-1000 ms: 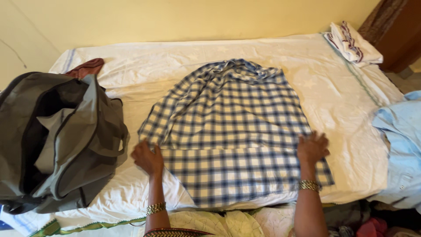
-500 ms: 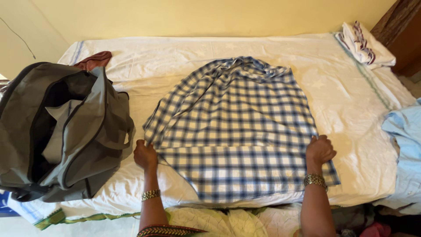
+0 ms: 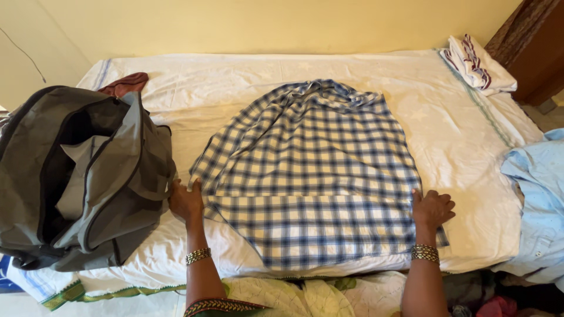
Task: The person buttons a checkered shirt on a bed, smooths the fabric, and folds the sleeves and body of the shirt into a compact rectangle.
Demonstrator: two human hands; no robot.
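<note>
The checked shirt (image 3: 311, 176) lay spread on the bed (image 3: 458, 141), hem folded up. From pinching its side edges half a second earlier, the left hand (image 3: 186, 201) and right hand (image 3: 432, 206) had flattened, fingers spread, pressing the fold's ends; the crease appeared set.

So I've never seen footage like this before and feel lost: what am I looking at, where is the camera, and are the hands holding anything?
The camera sits on a person's head, looking down at their own two bare hands over a bed with a white sheet. A blue and white checked shirt lies spread on it. The left hand and right hand press flat at the shirt's side edges; neither grips it. An open grey bag sits to the left, a light blue garment to the right, folded cloth in the far corner.
</note>
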